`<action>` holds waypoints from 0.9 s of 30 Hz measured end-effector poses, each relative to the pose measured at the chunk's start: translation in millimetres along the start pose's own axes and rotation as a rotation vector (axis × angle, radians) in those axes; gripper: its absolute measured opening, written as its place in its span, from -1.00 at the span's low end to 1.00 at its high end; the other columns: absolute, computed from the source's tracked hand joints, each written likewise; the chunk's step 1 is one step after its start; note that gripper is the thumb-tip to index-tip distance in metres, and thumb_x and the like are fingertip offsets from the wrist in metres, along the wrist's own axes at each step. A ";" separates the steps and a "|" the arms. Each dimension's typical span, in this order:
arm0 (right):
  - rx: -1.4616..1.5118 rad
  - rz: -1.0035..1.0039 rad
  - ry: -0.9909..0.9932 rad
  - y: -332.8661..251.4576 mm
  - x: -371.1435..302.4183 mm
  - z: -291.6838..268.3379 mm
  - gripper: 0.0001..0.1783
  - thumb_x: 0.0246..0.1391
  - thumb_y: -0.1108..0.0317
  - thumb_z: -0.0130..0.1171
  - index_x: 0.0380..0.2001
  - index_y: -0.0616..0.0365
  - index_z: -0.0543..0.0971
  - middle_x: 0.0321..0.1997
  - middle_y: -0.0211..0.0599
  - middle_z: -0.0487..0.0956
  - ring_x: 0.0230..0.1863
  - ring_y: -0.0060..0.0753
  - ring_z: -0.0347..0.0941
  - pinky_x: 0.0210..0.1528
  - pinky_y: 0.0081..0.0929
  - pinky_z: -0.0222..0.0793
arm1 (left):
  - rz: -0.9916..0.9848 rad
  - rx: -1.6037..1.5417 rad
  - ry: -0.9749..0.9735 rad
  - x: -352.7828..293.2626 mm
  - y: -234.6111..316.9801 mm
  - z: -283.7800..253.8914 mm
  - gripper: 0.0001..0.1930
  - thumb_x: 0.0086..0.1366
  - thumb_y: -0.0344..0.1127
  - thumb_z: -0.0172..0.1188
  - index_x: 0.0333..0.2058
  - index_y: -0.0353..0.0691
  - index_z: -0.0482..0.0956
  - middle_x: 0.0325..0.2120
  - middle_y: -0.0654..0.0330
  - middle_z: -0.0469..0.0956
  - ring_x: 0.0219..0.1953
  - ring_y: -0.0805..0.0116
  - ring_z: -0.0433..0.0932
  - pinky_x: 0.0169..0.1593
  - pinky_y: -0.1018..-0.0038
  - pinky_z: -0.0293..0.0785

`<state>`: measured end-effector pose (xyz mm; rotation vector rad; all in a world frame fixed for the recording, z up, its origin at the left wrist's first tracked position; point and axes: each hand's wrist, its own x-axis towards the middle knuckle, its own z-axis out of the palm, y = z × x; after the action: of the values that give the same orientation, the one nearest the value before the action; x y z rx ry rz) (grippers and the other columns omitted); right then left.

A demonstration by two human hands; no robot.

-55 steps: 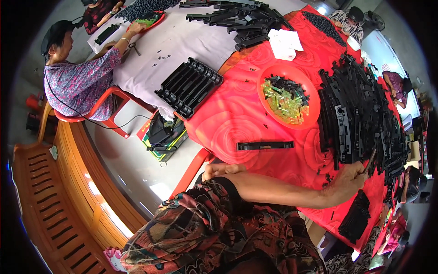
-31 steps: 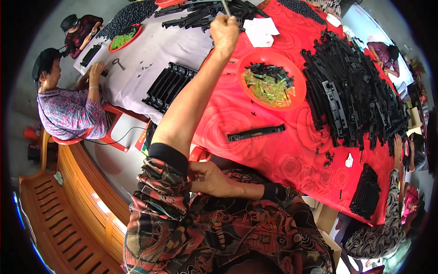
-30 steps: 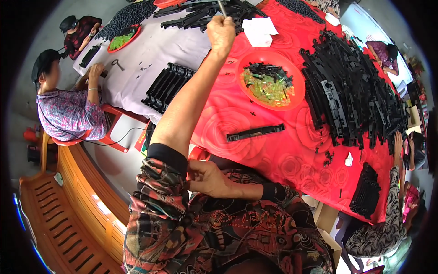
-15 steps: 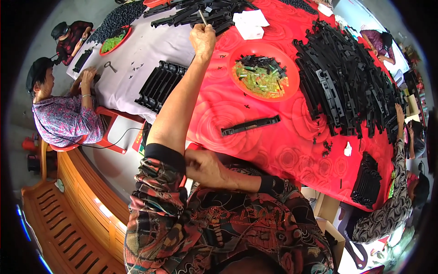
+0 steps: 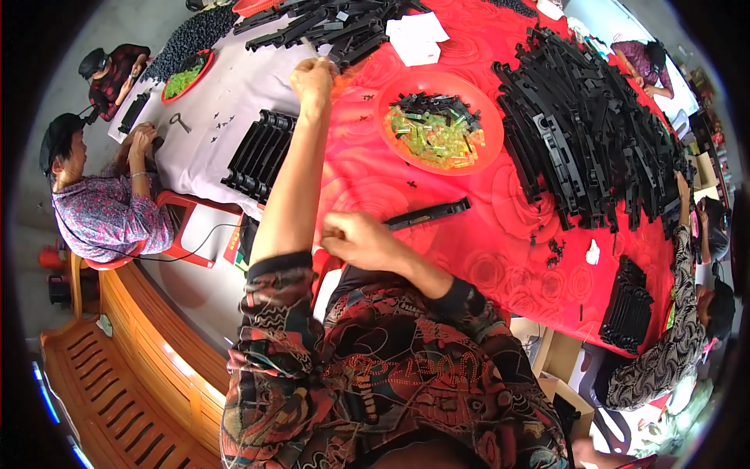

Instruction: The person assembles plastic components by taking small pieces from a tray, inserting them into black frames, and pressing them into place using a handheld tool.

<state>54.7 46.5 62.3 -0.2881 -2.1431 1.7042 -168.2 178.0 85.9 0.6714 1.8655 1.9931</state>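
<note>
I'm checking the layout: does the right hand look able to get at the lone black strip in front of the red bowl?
Probably yes: the right hand overlaps one end of the strip in view, and nothing seems to lie on top.

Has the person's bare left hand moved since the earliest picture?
Yes. Judged against the round red plastic bowl, the bare left hand has gone from the bowl's lower right in the view to its left.

Stick (image 5: pixel 309 44) in left hand's grip (image 5: pixel 313 82) blurred, kind unclear. Black strip (image 5: pixel 431 213): 9 o'clock end behind right wrist (image 5: pixel 400 258). Rack (image 5: pixel 255 156) partly behind left forearm (image 5: pixel 291 187). Pile (image 5: pixel 336 31) at 12 o'clock cropped by top edge.
</note>
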 end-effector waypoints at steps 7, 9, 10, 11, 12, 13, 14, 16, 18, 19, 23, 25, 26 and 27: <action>0.325 -0.001 0.455 -21.3 -47.1 -73.6 -0.47 0.05 0.52 0.13 0.09 0.22 0.22 -0.31 -0.39 0.40 -0.41 -0.71 0.33 -0.44 -0.72 0.31 | 0.276 0.166 -0.730 -177.3 40.1 -56.1 -0.94 0.19 -0.43 0.17 -0.40 -0.30 0.54 -0.54 0.30 0.50 -0.43 0.53 0.44 -0.31 0.54 0.39; 0.301 -0.082 0.361 -27.8 -60.9 -74.4 -0.48 0.09 0.48 0.09 0.11 0.20 0.22 -0.30 -0.37 0.40 -0.41 -0.70 0.32 -0.39 -0.72 0.30 | 0.132 0.194 -0.889 -214.1 25.6 -67.0 -0.92 0.18 -0.45 0.17 -0.34 -0.30 0.55 -0.50 0.22 0.52 -0.38 0.49 0.48 -0.27 0.50 0.41; 0.296 -0.039 0.393 -23.1 -69.4 -70.0 -0.61 0.11 0.45 0.07 0.03 0.21 0.33 -0.30 -0.38 0.40 -0.42 -0.70 0.32 -0.36 -0.71 0.29 | 0.148 0.123 -0.936 -225.2 14.3 -66.8 -0.89 0.17 -0.47 0.18 -0.30 -0.30 0.55 -0.47 0.20 0.53 -0.35 0.47 0.49 -0.25 0.50 0.42; 0.095 -0.057 0.360 -15.7 -75.2 -72.1 -0.72 0.12 0.44 0.06 -0.08 0.23 0.42 -0.28 -0.37 0.40 -0.42 -0.70 0.32 -0.38 -0.71 0.28 | 0.163 0.054 -0.981 -232.9 2.6 -65.9 -0.86 0.17 -0.48 0.18 -0.26 -0.30 0.54 -0.44 0.18 0.53 -0.33 0.45 0.49 -0.23 0.50 0.42; 0.007 -0.088 0.335 -11.5 -76.8 -73.5 -0.75 0.11 0.45 0.07 -0.12 0.24 0.44 -0.26 -0.37 0.40 -0.42 -0.69 0.33 -0.39 -0.71 0.28 | 0.158 0.044 -0.986 -238.0 -1.8 -65.5 -0.84 0.16 -0.49 0.18 -0.24 -0.30 0.54 -0.41 0.17 0.53 -0.31 0.45 0.50 -0.22 0.50 0.42; -0.080 -0.119 0.310 -8.5 -78.2 -73.6 -0.78 0.11 0.46 0.07 -0.15 0.25 0.46 -0.25 -0.36 0.40 -0.43 -0.68 0.33 -0.39 -0.71 0.28 | 0.153 0.034 -0.990 -241.0 -5.3 -64.9 -0.82 0.16 -0.51 0.19 -0.23 -0.29 0.54 -0.38 0.17 0.53 -0.30 0.45 0.50 -0.21 0.51 0.41; 0.139 -0.009 0.342 -8.2 -81.9 -70.0 -0.75 0.11 0.46 0.09 -0.13 0.25 0.45 -0.21 -0.34 0.40 -0.41 -0.64 0.35 -0.39 -0.70 0.32 | 0.048 -0.063 -0.975 -242.9 -8.3 -62.8 -0.82 0.15 -0.52 0.19 -0.23 -0.30 0.53 -0.39 0.17 0.53 -0.29 0.43 0.50 -0.20 0.50 0.41; 0.562 0.000 0.422 -10.0 -79.8 -65.9 -0.72 0.10 0.45 0.11 -0.10 0.27 0.44 -0.19 -0.31 0.43 -0.40 -0.62 0.38 -0.37 -0.67 0.38 | 0.024 -0.057 -0.966 -239.9 -2.6 -57.4 -0.83 0.15 -0.52 0.19 -0.24 -0.30 0.53 -0.40 0.17 0.52 -0.28 0.42 0.51 -0.20 0.50 0.41; 0.639 -0.024 0.424 -3.4 -82.0 -71.2 -0.71 0.10 0.44 0.11 -0.10 0.27 0.43 -0.19 -0.30 0.45 -0.41 -0.62 0.39 -0.36 -0.66 0.40 | 0.051 -0.037 -0.990 -236.2 -2.4 -51.9 -0.84 0.14 -0.53 0.20 -0.26 -0.30 0.53 -0.40 0.16 0.52 -0.28 0.42 0.52 -0.21 0.51 0.41; 0.669 0.004 0.429 2.7 -85.0 -73.3 -0.73 0.11 0.44 0.09 -0.11 0.28 0.44 -0.22 -0.30 0.47 -0.42 -0.62 0.39 -0.36 -0.66 0.40 | 0.052 -0.035 -0.991 -235.0 -2.1 -47.8 -0.84 0.14 -0.53 0.20 -0.26 -0.30 0.53 -0.40 0.16 0.52 -0.28 0.42 0.52 -0.21 0.51 0.41; 0.455 -0.005 0.528 13.6 -92.9 -82.3 -0.78 0.13 0.47 0.04 -0.14 0.31 0.46 -0.31 -0.30 0.52 -0.42 -0.61 0.41 -0.34 -0.65 0.40 | 0.025 -0.054 -1.023 -221.9 1.2 -31.2 -0.88 0.14 -0.48 0.22 -0.31 -0.31 0.54 -0.46 0.18 0.51 -0.32 0.48 0.49 -0.26 0.51 0.40; 0.422 0.065 0.579 3.8 -98.2 -92.3 -0.80 0.11 0.52 0.01 -0.18 0.31 0.48 -0.34 -0.32 0.52 -0.39 -0.61 0.43 -0.30 -0.65 0.39 | 0.131 0.091 -1.097 -197.0 7.3 -23.3 -0.88 0.17 -0.40 0.21 -0.34 -0.32 0.55 -0.51 0.18 0.51 -0.37 0.49 0.49 -0.32 0.52 0.40; 0.398 -0.003 0.615 1.7 -99.9 -96.9 -0.81 0.10 0.53 0.01 -0.19 0.31 0.49 -0.35 -0.34 0.52 -0.38 -0.61 0.44 -0.27 -0.64 0.38 | 0.179 0.218 -0.978 -184.2 7.7 -18.0 -0.84 0.17 -0.33 0.21 -0.36 -0.33 0.54 -0.53 0.16 0.51 -0.43 0.47 0.49 -0.38 0.50 0.40; 0.373 -0.069 0.655 -0.5 -103.3 -101.2 -0.81 0.09 0.55 0.01 -0.20 0.31 0.50 -0.37 -0.35 0.52 -0.36 -0.60 0.44 -0.25 -0.63 0.38 | 0.253 0.264 -0.911 -166.2 10.5 -9.5 -0.83 0.17 -0.32 0.21 -0.37 -0.33 0.54 -0.54 0.11 0.52 -0.47 0.37 0.52 -0.40 0.45 0.41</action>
<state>190.6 95.8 64.2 -0.5623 -1.3295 1.6328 -33.8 79.6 77.0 1.6171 1.4887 1.1867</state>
